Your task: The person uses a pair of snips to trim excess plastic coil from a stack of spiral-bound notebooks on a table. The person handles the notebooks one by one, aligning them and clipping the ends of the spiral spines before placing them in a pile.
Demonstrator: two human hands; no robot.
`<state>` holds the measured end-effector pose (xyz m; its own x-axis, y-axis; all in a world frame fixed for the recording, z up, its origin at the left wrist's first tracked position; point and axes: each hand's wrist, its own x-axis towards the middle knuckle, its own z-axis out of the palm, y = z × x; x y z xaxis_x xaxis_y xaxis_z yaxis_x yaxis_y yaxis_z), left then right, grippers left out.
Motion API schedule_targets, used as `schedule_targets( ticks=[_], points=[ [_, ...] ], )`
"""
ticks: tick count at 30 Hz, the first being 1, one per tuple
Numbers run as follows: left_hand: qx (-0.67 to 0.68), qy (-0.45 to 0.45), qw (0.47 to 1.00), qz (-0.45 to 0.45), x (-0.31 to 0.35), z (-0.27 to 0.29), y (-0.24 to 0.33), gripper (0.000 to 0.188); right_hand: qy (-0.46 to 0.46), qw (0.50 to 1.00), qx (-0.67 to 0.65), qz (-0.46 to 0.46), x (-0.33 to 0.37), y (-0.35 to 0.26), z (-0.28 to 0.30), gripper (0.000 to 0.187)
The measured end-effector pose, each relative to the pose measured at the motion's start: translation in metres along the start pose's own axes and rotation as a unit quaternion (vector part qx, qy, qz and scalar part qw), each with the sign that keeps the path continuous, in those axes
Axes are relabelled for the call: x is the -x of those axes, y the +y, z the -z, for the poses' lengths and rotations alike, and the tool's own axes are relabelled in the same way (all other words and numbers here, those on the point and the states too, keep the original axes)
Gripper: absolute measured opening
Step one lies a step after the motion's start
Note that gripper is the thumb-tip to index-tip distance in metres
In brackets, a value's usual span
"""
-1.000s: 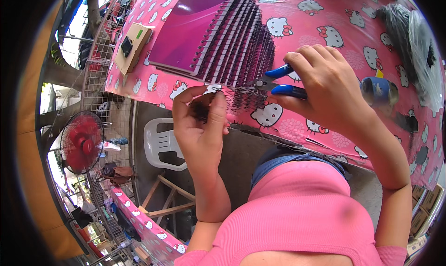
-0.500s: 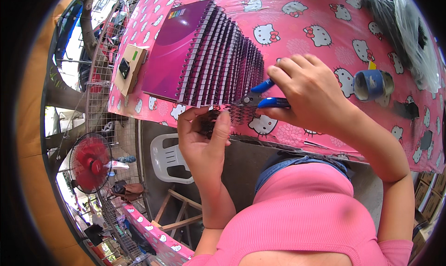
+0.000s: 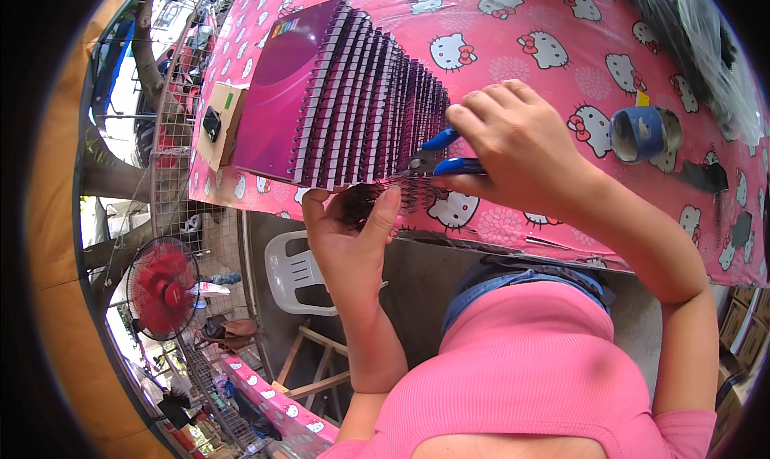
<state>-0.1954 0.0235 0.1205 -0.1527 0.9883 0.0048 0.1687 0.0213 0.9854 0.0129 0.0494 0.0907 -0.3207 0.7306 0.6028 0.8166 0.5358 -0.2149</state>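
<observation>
Left fingers [image 3: 383,215] partly hide the dark coils [image 3: 358,206].

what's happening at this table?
A person is working at a stack of purple spiral-bound notebooks. The right hand grips blue-handled pliers, their tips at the coil ends by the stack's near edge. Just beside, the left hand cups a dark, wiry tangle; whether it's loose offcuts isn't clear.
</observation>
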Motion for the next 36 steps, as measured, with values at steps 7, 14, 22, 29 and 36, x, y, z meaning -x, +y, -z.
schedule_targets(
  ticks=[7,14,22,29,36],
  points=[
    [-0.025,0.007,0.999,-0.020,-0.007,0.003,-0.011,0.040,-0.257,0.960,-0.060,-0.099,-0.011,-0.006,0.011,0.042],
    [-0.052,-0.004,0.999,-0.008,-0.002,-0.004,-0.014,0.045,-0.026,1.000,-0.007,-0.012,0.003,0.007,-0.018,0.041],
    [-0.054,0.022,0.998,-0.017,-0.001,-0.006,-0.012,0.043,0.025,0.999,0.025,-0.013,0.007,0.002,-0.012,0.039],
    [-0.051,0.016,0.998,-0.032,-0.004,0.002,-0.019,0.042,-0.164,0.980,-0.088,-0.074,0.003,-0.008,-0.006,0.040],
    [-0.058,-0.021,0.998,-0.029,-0.003,-0.006,-0.020,0.042,0.035,0.999,0.009,0.012,0.009,0.011,-0.016,0.041]
  ],
)
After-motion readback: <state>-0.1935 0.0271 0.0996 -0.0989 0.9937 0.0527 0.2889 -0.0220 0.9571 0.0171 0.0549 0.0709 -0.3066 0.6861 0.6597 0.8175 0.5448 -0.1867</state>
